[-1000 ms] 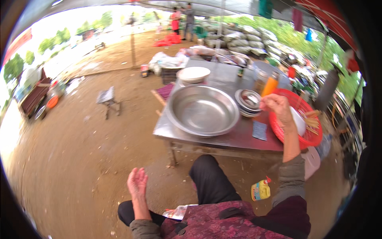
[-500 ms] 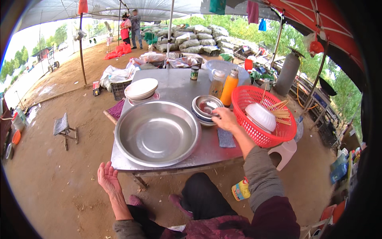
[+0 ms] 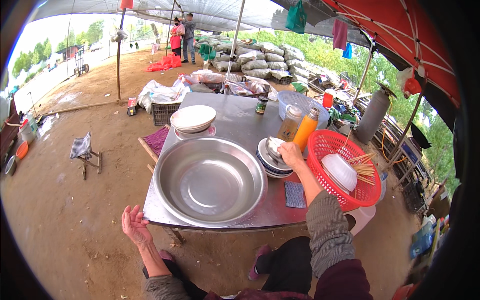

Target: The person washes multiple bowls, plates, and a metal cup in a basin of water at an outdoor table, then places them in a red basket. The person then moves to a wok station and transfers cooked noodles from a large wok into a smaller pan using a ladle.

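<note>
My right hand (image 3: 291, 155) grips a small metal bowl (image 3: 274, 147), tipped on its side over a stack of bowls (image 3: 270, 169) on the metal table (image 3: 235, 112). Fingers apart and empty, my left hand (image 3: 136, 227) hangs by the table's near left corner. Between the hands sits a wide steel basin (image 3: 172, 195), which seems to hold clear liquid. Right of the stack, a red basket (image 3: 345, 201) carries white bowls (image 3: 340, 171) and chopsticks (image 3: 366, 170). A grey cloth (image 3: 295, 194) lies near the front edge.
White plates (image 3: 193, 117) are stacked behind the basin. An orange bottle (image 3: 306, 131), a clear bottle (image 3: 289, 126), a dark jar (image 3: 261, 105) and a blue basket (image 3: 320, 116) stand farther back. On the ground are a folding stool (image 3: 86, 152) and a gas cylinder (image 3: 374, 116). Two people stand far off.
The small metal bowl, which lay on top of the stack under my right hand, is now lifted and tilted in it. The view has shifted; my left hand stays open.
</note>
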The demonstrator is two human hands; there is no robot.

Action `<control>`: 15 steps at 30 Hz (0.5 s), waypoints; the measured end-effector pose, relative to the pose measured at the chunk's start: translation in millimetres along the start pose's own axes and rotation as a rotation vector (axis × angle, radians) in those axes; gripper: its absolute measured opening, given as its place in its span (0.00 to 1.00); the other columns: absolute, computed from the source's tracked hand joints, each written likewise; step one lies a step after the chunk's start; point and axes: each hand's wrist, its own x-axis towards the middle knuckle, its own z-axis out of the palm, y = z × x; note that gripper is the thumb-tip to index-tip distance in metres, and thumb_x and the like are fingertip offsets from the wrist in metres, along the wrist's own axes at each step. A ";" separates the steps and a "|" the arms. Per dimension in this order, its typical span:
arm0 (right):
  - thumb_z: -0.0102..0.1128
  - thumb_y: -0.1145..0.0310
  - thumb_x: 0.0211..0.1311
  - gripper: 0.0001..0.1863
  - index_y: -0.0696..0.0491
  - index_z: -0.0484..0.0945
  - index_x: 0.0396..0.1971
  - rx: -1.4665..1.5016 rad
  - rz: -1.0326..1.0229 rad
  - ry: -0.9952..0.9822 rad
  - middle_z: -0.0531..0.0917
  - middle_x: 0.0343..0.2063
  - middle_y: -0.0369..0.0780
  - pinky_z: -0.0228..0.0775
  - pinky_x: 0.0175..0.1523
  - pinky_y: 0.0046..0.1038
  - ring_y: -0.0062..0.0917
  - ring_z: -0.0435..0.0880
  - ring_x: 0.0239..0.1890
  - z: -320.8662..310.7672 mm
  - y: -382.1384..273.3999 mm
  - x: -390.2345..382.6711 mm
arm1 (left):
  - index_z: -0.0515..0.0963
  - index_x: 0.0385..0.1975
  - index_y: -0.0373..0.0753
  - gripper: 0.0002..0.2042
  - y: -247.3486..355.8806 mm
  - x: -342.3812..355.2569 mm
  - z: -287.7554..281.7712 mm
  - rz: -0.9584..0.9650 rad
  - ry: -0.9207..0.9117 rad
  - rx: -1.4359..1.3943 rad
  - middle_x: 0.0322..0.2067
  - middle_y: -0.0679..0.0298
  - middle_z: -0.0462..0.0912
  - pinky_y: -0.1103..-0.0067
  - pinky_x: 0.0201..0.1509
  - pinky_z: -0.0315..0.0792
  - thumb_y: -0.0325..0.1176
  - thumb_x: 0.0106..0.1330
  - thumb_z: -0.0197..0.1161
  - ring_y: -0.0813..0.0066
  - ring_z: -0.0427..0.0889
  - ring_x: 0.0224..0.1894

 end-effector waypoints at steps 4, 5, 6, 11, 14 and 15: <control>0.54 0.65 0.57 0.11 0.57 0.78 0.25 0.275 -0.169 0.113 0.77 0.21 0.51 0.67 0.31 0.38 0.44 0.79 0.26 -35.0 -58.1 -12.8 | 0.70 0.47 0.33 0.16 -1.9 1.6 -0.5 -0.022 0.069 -0.007 0.36 0.49 0.81 0.85 0.17 0.76 0.38 0.67 0.52 0.74 0.83 0.27; 0.56 0.67 0.57 0.09 0.57 0.78 0.27 0.293 -0.238 0.115 0.76 0.19 0.51 0.67 0.29 0.36 0.44 0.78 0.24 -37.3 -76.9 -16.3 | 0.70 0.47 0.33 0.16 -1.4 3.0 -1.1 -0.023 0.085 -0.008 0.36 0.49 0.81 0.85 0.17 0.76 0.38 0.67 0.53 0.74 0.83 0.27; 0.57 0.67 0.57 0.08 0.57 0.78 0.27 0.307 -0.274 0.078 0.75 0.19 0.51 0.67 0.28 0.36 0.44 0.77 0.23 -35.6 -95.4 -19.6 | 0.70 0.48 0.34 0.17 -1.5 3.4 -1.9 -0.013 0.065 -0.017 0.36 0.49 0.81 0.86 0.17 0.75 0.39 0.67 0.53 0.74 0.83 0.28; 0.56 0.69 0.61 0.10 0.59 0.74 0.24 0.478 -0.377 -0.177 0.68 0.13 0.45 0.61 0.24 0.27 0.24 0.65 0.17 1.4 -155.2 -37.5 | 0.71 0.47 0.34 0.17 4.9 7.7 -5.9 -0.087 0.070 -0.075 0.36 0.51 0.82 0.84 0.20 0.76 0.40 0.67 0.53 0.75 0.83 0.28; 0.55 0.67 0.62 0.10 0.57 0.74 0.25 0.490 -0.362 -0.256 0.71 0.16 0.48 0.62 0.27 0.32 0.34 0.68 0.20 40.5 -165.3 -41.5 | 0.72 0.46 0.35 0.16 11.8 9.9 -8.6 -0.103 0.064 -0.116 0.36 0.51 0.82 0.83 0.22 0.77 0.41 0.67 0.53 0.75 0.82 0.28; 0.55 0.66 0.62 0.10 0.56 0.75 0.26 0.476 -0.367 -0.275 0.73 0.18 0.49 0.64 0.29 0.36 0.41 0.72 0.23 52.1 -163.8 -42.2 | 0.73 0.46 0.35 0.16 14.0 10.6 -9.4 -0.103 0.065 -0.121 0.36 0.51 0.82 0.83 0.22 0.77 0.41 0.67 0.53 0.75 0.82 0.28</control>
